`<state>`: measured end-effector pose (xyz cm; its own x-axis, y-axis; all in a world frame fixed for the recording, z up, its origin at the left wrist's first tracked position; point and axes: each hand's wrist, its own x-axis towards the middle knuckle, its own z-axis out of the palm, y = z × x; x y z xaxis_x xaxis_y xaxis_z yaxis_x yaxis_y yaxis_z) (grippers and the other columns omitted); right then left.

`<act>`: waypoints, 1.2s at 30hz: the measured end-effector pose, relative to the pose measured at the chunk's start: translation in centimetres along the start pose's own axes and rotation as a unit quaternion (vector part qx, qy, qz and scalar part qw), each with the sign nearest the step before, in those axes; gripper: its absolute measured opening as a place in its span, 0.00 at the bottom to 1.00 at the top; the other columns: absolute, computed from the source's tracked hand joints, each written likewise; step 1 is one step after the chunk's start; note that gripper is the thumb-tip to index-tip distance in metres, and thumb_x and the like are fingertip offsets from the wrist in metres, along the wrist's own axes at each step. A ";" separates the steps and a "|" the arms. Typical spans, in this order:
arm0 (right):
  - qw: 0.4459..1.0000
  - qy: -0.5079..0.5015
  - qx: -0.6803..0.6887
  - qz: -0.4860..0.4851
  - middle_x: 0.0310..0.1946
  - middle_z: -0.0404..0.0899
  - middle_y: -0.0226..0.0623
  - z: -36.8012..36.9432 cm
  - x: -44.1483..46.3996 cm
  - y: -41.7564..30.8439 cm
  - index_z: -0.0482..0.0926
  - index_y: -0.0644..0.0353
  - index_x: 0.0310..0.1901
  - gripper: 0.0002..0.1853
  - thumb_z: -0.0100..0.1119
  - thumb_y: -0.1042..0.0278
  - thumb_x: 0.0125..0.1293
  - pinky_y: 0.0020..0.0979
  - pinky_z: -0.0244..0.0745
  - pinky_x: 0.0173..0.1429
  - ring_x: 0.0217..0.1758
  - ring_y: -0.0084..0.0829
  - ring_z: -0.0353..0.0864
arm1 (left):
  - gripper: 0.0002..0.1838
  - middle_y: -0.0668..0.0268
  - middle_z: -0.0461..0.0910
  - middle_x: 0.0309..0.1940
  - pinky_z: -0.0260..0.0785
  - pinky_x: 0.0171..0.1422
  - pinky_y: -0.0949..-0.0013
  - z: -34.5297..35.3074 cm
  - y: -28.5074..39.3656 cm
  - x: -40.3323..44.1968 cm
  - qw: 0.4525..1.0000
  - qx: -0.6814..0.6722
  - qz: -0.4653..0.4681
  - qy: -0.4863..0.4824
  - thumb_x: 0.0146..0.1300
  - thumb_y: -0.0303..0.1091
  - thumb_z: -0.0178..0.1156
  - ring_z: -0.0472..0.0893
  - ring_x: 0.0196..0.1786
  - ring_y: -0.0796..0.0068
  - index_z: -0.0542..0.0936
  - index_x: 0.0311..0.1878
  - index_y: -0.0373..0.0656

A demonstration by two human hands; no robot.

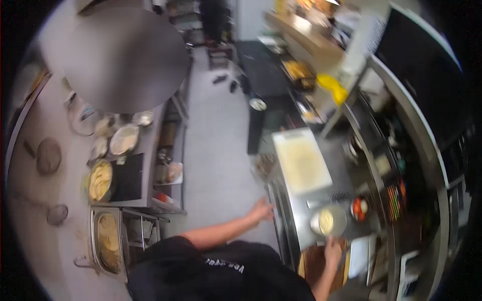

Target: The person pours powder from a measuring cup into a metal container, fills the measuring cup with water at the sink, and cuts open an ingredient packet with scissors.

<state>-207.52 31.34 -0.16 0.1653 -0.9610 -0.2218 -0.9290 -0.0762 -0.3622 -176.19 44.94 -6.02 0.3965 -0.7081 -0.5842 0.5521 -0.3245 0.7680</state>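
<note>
My left hand [261, 209] reaches over the front edge of the right-hand steel counter [301, 210], its fingers stretched out and holding nothing I can see. My right hand [333, 249] is above a brown wooden board [314, 263], with its fingers curled. Just beyond those fingers is a pale round container [325, 221] with yellowish contents. Blur hides whether the hand grips its rim or something smaller. Beside the container sits a small bowl [359, 208] with red and white pieces. Farther along lies a white cutting board [302, 160] with a pale yellow surface.
A dark grater-like tool [336, 195] lies between the cutting board and the container. Shelving [391, 210] rises along the right. Across the aisle floor [213, 155], the left counter carries a bowl of yellow food [101, 180] and a black mat [128, 178]. A steel pan [108, 241] stands nearer.
</note>
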 end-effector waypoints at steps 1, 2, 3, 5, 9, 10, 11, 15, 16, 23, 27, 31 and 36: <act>0.998 0.008 -0.022 -0.052 0.41 0.76 0.62 -1.3 -0.5 -1.6 0.79 0.70 0.41 0.31 0.42 0.44 0.66 0.49 0.65 0.56 0.50 0.59 0.73 | 0.43 0.48 0.53 0.66 0.76 0.43 0.62 -1.1 0.5 -1.3 1.000 -0.017 0.005 0.010 0.61 0.37 0.56 0.78 0.44 0.61 0.40 0.71 0.40; 0.995 0.006 -0.084 -0.059 0.41 0.76 0.61 -1.6 0.0 -2.0 0.78 0.70 0.41 0.30 0.43 0.44 0.65 0.49 0.65 0.56 0.50 0.59 0.73 | 0.43 0.48 0.53 0.66 0.76 0.43 0.62 -2.6 0.8 -2.5 0.999 -0.028 0.025 0.023 0.61 0.37 0.56 0.78 0.44 0.61 0.40 0.71 0.40; 0.987 0.007 -0.146 -0.061 0.42 0.76 0.61 -1.7 0.7 -2.5 0.78 0.70 0.41 0.29 0.45 0.45 0.65 0.49 0.65 0.56 0.50 0.59 0.73 | 0.44 0.46 0.50 0.67 0.76 0.41 0.64 -4.0 0.9 -3.4 0.997 -0.055 0.027 0.040 0.59 0.37 0.58 0.78 0.42 0.63 0.42 0.71 0.39; 0.979 0.080 -0.143 -0.123 0.41 0.76 0.61 -2.0 -0.5 -5.3 0.77 0.73 0.43 0.28 0.49 0.48 0.63 0.48 0.66 0.55 0.46 0.58 0.73 | 0.44 0.45 0.47 0.68 0.76 0.38 0.65 -6.9 0.2 -5.2 0.993 -0.092 0.039 0.060 0.58 0.36 0.60 0.78 0.41 0.65 0.43 0.71 0.38; 0.950 0.119 -0.040 -0.286 0.44 0.74 0.62 0.5 -3.7 -11.2 0.75 0.76 0.45 0.26 0.56 0.54 0.60 0.46 0.67 0.55 0.47 0.55 0.73 | 0.45 0.48 0.47 0.68 0.75 0.42 0.65 -12.8 -1.7 -8.6 0.985 -0.123 0.043 0.116 0.58 0.35 0.59 0.77 0.43 0.66 0.41 0.71 0.38; 0.941 0.112 -0.011 -0.319 0.44 0.75 0.56 2.6 -4.4 -12.2 0.76 0.70 0.46 0.25 0.59 0.52 0.59 0.43 0.66 0.57 0.50 0.53 0.72 | 0.45 0.48 0.48 0.68 0.75 0.42 0.65 -14.1 -2.6 -8.8 0.983 -0.119 0.037 0.133 0.58 0.34 0.59 0.77 0.43 0.67 0.42 0.70 0.38; 0.939 0.049 -0.011 -0.340 0.46 0.75 0.55 3.6 -6.8 -14.5 0.76 0.70 0.46 0.25 0.59 0.53 0.59 0.43 0.66 0.58 0.51 0.53 0.72 | 0.44 0.49 0.48 0.68 0.75 0.42 0.65 -15.0 -3.3 -9.3 0.982 -0.113 0.029 0.147 0.58 0.34 0.59 0.77 0.42 0.67 0.42 0.70 0.38; 0.851 -0.163 -0.039 -0.498 0.56 0.70 0.54 9.2 -11.6 -18.6 0.76 0.62 0.52 0.28 0.60 0.47 0.57 0.42 0.58 0.66 0.64 0.51 0.63 | 0.43 0.49 0.50 0.67 0.75 0.42 0.65 -15.2 -3.3 -12.9 0.980 -0.105 0.073 0.154 0.57 0.33 0.60 0.77 0.43 0.68 0.44 0.70 0.37; 0.842 -0.159 -0.042 -0.513 0.56 0.70 0.55 7.8 -13.8 -20.2 0.76 0.61 0.52 0.27 0.59 0.48 0.58 0.44 0.57 0.67 0.64 0.52 0.63 | 0.43 0.49 0.50 0.67 0.75 0.42 0.65 -15.2 -3.2 -13.3 0.980 -0.102 0.075 0.152 0.57 0.33 0.60 0.77 0.43 0.68 0.44 0.70 0.37; 0.809 -0.129 -0.055 -0.571 0.54 0.70 0.56 5.4 -13.4 -21.9 0.74 0.67 0.52 0.27 0.55 0.49 0.62 0.44 0.59 0.65 0.62 0.51 0.64 | 0.43 0.53 0.55 0.66 0.74 0.46 0.62 -12.7 -4.7 -17.2 0.962 -0.092 0.189 0.173 0.58 0.36 0.62 0.76 0.48 0.65 0.47 0.70 0.40; 0.763 -0.215 -0.006 -0.609 0.56 0.68 0.56 4.4 -14.9 -19.7 0.68 0.65 0.58 0.31 0.54 0.48 0.63 0.42 0.58 0.67 0.63 0.50 0.63 | 0.45 0.52 0.51 0.67 0.73 0.51 0.60 -6.3 -2.9 -20.2 0.965 -0.066 0.225 0.118 0.56 0.36 0.65 0.72 0.54 0.58 0.46 0.71 0.41; 0.785 -0.227 0.032 -0.576 0.57 0.68 0.55 2.3 -14.4 -13.8 0.68 0.67 0.58 0.31 0.54 0.48 0.62 0.42 0.58 0.66 0.63 0.51 0.63 | 0.45 0.53 0.51 0.68 0.69 0.54 0.63 0.3 -2.4 -20.8 0.966 0.050 0.249 0.042 0.57 0.32 0.64 0.73 0.53 0.67 0.46 0.71 0.42; 0.846 -0.241 0.065 -0.472 0.56 0.69 0.54 -1.8 -13.0 -3.3 0.68 0.66 0.58 0.31 0.54 0.47 0.62 0.40 0.60 0.65 0.61 0.49 0.66 | 0.42 0.55 0.52 0.68 0.64 0.59 0.62 7.9 -2.9 -21.0 0.950 0.163 0.263 -0.043 0.58 0.32 0.63 0.71 0.55 0.69 0.49 0.71 0.42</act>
<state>-207.22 43.57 5.51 0.9574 -0.2667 -0.1105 -0.2695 -0.6890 -0.6728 -191.93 55.77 6.14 0.4857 -0.8701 -0.0834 0.0321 -0.0776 0.9965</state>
